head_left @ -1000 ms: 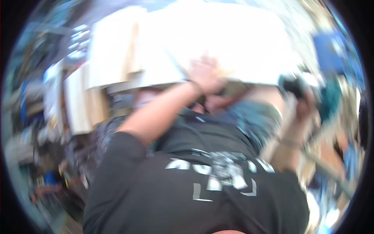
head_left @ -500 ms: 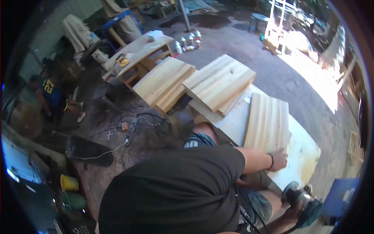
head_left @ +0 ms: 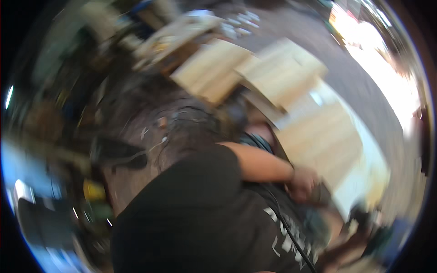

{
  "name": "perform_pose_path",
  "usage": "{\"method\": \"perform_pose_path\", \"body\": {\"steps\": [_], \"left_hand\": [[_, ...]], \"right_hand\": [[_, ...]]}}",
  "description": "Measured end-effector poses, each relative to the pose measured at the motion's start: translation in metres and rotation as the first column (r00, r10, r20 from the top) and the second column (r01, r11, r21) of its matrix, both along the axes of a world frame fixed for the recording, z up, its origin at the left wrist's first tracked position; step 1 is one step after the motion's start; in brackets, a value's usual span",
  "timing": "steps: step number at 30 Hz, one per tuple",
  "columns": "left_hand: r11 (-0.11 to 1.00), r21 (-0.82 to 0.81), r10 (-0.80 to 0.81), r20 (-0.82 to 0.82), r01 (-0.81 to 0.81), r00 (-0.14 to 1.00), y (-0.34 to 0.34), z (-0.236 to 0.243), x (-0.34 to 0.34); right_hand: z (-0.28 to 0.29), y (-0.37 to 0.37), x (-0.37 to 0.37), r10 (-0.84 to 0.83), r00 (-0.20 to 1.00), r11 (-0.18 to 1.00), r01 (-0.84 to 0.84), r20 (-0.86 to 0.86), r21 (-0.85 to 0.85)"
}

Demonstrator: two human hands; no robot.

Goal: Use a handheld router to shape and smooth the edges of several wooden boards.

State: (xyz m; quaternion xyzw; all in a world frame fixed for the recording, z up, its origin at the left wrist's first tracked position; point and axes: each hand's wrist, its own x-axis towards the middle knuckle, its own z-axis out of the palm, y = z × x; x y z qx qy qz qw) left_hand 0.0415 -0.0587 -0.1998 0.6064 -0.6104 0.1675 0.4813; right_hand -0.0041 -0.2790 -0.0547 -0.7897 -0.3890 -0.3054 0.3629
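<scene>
My left hand (head_left: pixel 303 182) is over my lap beside the near edge of the white work table (head_left: pixel 371 170). Motion blur smears its fingers, so whether it holds anything cannot be told. At the lower right, my right hand (head_left: pixel 357 240) grips a corded power tool (head_left: pixel 358 216) with a dark round front and a green-and-silver body, off the table's near corner. A pale wooden panel (head_left: pixel 321 136) lies flat on the table, nearest my left hand.
Two more wooden panels, one at the table's far end (head_left: pixel 282 70) and one left of it (head_left: pixel 213 70), lie beyond. Tangled cables (head_left: pixel 191 116) cover the floor at left. A black cord (head_left: pixel 291 234) crosses my front. Another bench (head_left: pixel 175 38) stands at the back.
My left hand has come off the panel, back toward my lap. My right hand still grips the power tool. The whole view has swung and blurred.
</scene>
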Motion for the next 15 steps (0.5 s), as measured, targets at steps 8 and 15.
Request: {"method": "perform_pose_path", "body": {"steps": [8, 15], "left_hand": [[0.334, 0.531, 0.934, -0.074, -0.779, 0.351, 0.124, 0.028, -0.057], [-0.009, 0.670, 0.965, -0.190, -0.742, -0.183, 0.108, 0.017, -0.022]], "right_hand": [[0.007, -0.084, -0.026, -0.239, 0.910, 0.703, 0.403, -0.339, 0.586], [-0.006, -0.082, -0.053, -0.279, 0.855, 0.587, 0.512, -0.437, 0.627]]}}
